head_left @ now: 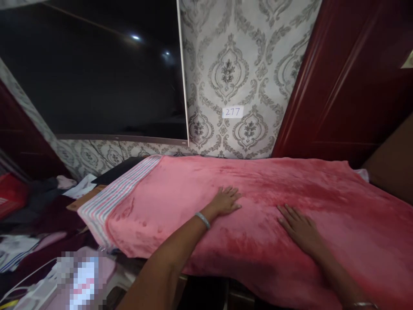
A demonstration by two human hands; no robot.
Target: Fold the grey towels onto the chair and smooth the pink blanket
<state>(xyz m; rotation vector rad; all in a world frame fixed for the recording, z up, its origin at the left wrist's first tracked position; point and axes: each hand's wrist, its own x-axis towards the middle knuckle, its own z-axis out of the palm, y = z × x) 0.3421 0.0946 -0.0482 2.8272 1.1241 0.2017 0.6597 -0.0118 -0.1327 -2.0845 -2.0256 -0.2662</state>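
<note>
A pink plush blanket (180,189) lies spread over a table-height surface, its near side hanging down. Darker red streaks mark its pile, and a striped cloth band in white, pink and grey (124,183) runs along its left end. Near the middle, my left hand (226,200) rests flat on the blanket, fingers spread; a bracelet circles that wrist. My right hand (298,226) also lies flat on the cloth, further right and nearer to me, its fingers stretched out. Neither hand grips anything.
A large dark television (106,73) hangs on the patterned wall, beside a paper label reading 277 (232,112). A dark red door (351,77) stands at the right. Piled clothes (54,213) and a red item (12,196) are at the left.
</note>
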